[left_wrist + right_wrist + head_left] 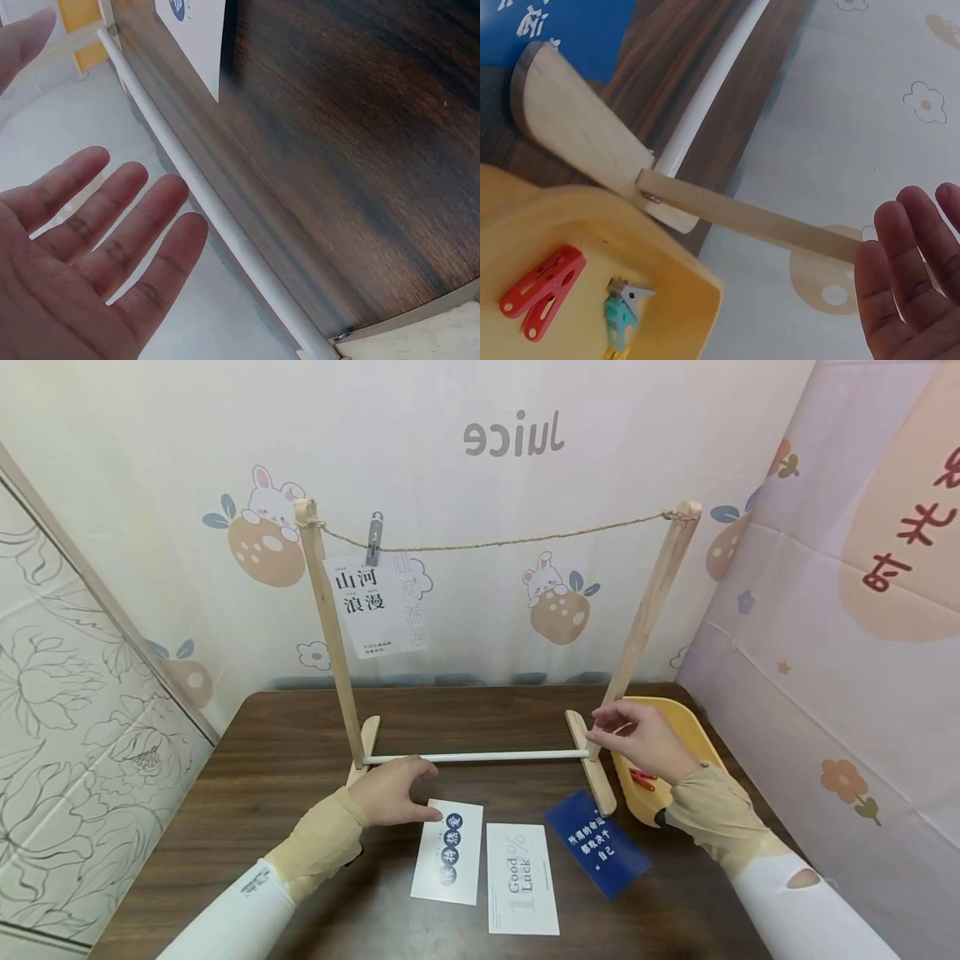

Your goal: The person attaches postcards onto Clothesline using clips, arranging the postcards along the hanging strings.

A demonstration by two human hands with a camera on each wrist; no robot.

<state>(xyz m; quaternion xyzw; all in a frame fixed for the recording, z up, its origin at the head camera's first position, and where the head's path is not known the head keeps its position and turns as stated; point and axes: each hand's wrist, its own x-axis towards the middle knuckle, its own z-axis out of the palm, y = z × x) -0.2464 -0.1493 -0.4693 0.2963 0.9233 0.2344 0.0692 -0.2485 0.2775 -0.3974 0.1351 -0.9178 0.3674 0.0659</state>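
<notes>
My left hand [393, 789] holds nothing; its fingers are extended above the table near the white rod [480, 757], with the thumb near a white card with blue circles [450, 878]. Beside that card lie a white Good Luck card [522, 902] and a blue card [611, 868]. Nothing is in my right hand [648, 739], relaxed over the yellow basket [693, 727] near the stand's right post [651, 602]. Inside the basket are a red clothespin [544, 292] and a teal clothespin [621, 315]. A grey clothespin [375, 539] holds another white card [382, 618] on the twine [495, 544].
The wooden stand has a left post [333, 652] and flat feet, including the right foot [597, 777], on the dark wooden table [247, 760]. Behind it hangs a printed curtain [465, 460]. A flower-patterned panel [82, 710] stands at the left.
</notes>
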